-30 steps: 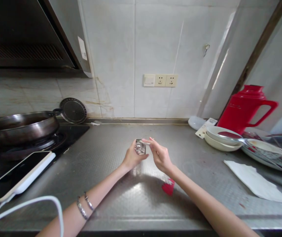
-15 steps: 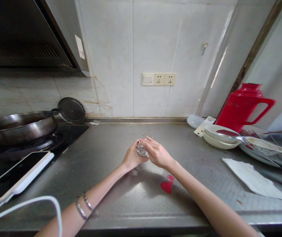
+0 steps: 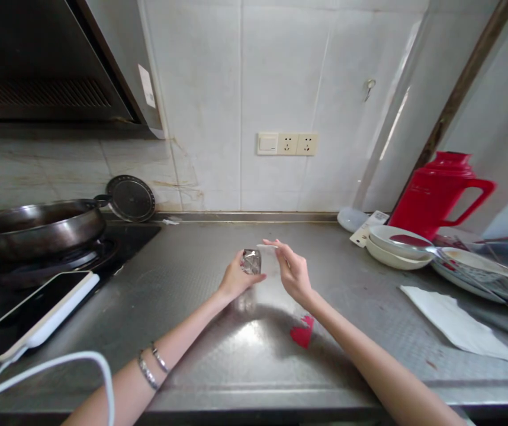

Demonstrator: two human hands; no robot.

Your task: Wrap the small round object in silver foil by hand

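My left hand [image 3: 235,279] is closed round a small shiny foil-wrapped block [image 3: 251,261], held a little above the steel counter [image 3: 218,331]. My right hand [image 3: 293,273] is beside it on the right, thumb and fingers pinching a thin clear film or strip [image 3: 267,249] that runs from the top of the block. The two hands are close together near the middle of the counter. A small red scrap [image 3: 302,334] lies on the counter under my right forearm.
A dark pan [image 3: 36,228] sits on the hob at left, a round lid [image 3: 131,199] leaning on the wall behind it. A tablet with a white cable [image 3: 36,310] lies front left. Bowls and plates [image 3: 398,244], a red jug [image 3: 443,192] and a white napkin [image 3: 452,322] are at right.
My right hand came over the block half a second ago and has now drawn back to the right and up, with the clear film pulled out between its fingers.
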